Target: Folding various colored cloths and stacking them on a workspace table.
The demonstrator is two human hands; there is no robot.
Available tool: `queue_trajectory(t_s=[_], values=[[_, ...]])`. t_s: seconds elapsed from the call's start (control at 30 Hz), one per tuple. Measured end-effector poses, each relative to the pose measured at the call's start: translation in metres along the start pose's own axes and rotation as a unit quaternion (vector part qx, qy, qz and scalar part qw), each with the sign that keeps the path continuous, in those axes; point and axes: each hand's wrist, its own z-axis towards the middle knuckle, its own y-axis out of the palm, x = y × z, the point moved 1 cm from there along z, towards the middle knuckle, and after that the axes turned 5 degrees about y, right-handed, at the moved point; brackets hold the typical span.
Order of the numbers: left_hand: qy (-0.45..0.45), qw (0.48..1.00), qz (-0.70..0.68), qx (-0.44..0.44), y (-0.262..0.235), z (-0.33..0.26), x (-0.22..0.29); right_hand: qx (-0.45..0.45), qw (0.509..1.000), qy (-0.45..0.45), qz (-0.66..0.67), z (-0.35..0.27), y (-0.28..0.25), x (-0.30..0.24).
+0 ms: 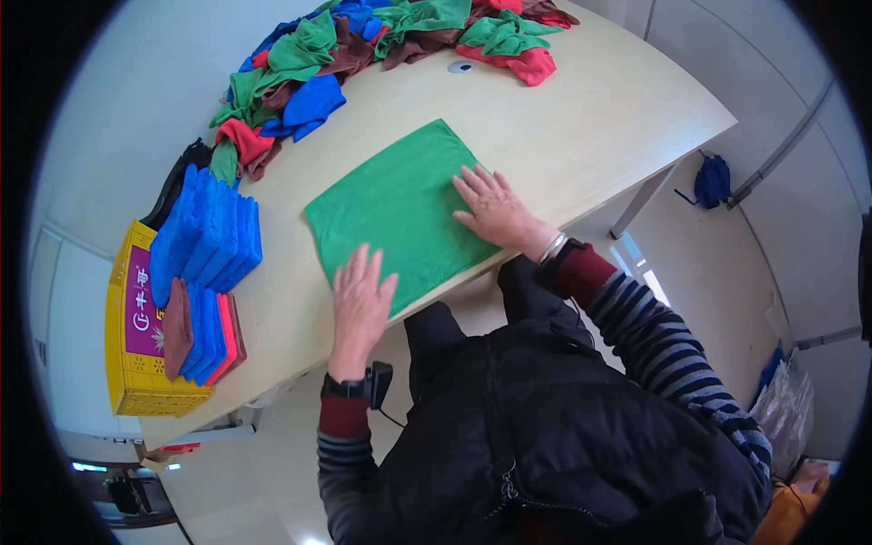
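Two stacks of folded cloths [207, 272], mostly blue, are seen at the far left of the table [581, 136], beside a yellow crate [127, 363]. The green cloth [400, 213] is spread flat near the table's front edge. Left hand [360, 304] and right hand [495, 211] are laid open on it, palms down, nothing gripped. Cloth judged light, soft, limp; best pinched at corners. Loose cloths [363, 45] are heaped along the far edge.

Bright even indoor light, soft shadows, sharp centre, heavy fisheye bend, black vignette at corners
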Motion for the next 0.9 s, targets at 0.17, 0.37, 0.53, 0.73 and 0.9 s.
queue_trajectory(t_s=[0.17,0.37,0.53,0.73,0.9], values=[[0.161,0.982,-0.076,-0.063,0.011,0.100,0.029,0.005,1.000,0.003,0.015,-0.021,0.001,-0.005],[0.303,0.939,0.012,-0.163,0.086,0.190,0.036,-0.028,0.999,-0.013,0.015,-0.040,-0.012,-0.001],[0.273,0.942,0.028,-0.194,0.102,0.248,0.030,-0.053,0.998,-0.007,0.029,-0.045,-0.015,0.013],[0.226,0.962,0.031,-0.152,0.119,0.304,-0.005,-0.079,0.996,-0.004,0.049,-0.038,-0.015,0.017],[0.196,0.972,0.043,-0.125,0.135,0.333,-0.019,-0.092,0.994,0.000,0.053,-0.038,-0.018,0.020]])
